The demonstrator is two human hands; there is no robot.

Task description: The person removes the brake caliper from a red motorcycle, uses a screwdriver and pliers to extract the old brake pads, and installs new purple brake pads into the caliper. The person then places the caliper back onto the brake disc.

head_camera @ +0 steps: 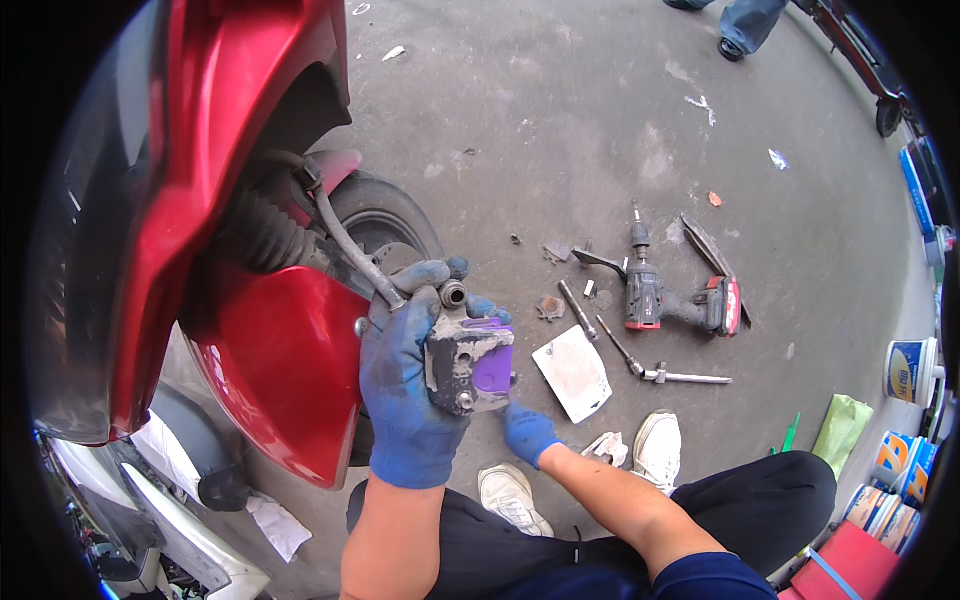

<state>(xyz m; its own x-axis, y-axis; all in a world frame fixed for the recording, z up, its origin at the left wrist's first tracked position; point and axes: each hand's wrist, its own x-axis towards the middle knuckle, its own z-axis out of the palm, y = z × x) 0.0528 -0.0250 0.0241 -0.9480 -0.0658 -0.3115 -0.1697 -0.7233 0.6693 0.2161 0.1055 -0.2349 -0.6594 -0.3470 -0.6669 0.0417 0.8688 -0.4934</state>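
My left hand (409, 382), in a blue work glove, grips a dirty disc brake caliper (448, 375). A purple brake pad (492, 367) shows along the caliper's right side. From the top of my left hand a grey brake hose (346, 234) runs up to a scooter's fork area. My right hand (531, 433), gloved in blue too, is just below and right of the caliper. Its fingertips are blurred and partly hidden by the caliper, so their grip is unclear. The scooter's red front fender (285, 367) is left of my left hand, with the front wheel (397, 206) beyond.
A cordless drill (643, 296), a T-handle wrench (686, 378), a socket extension (577, 309) and a white card (573, 373) lie on the concrete floor. Tubs (911, 373) line the right edge. Another person's leg (750, 26) is at the top. A white scooter panel (191, 540) is at lower left.
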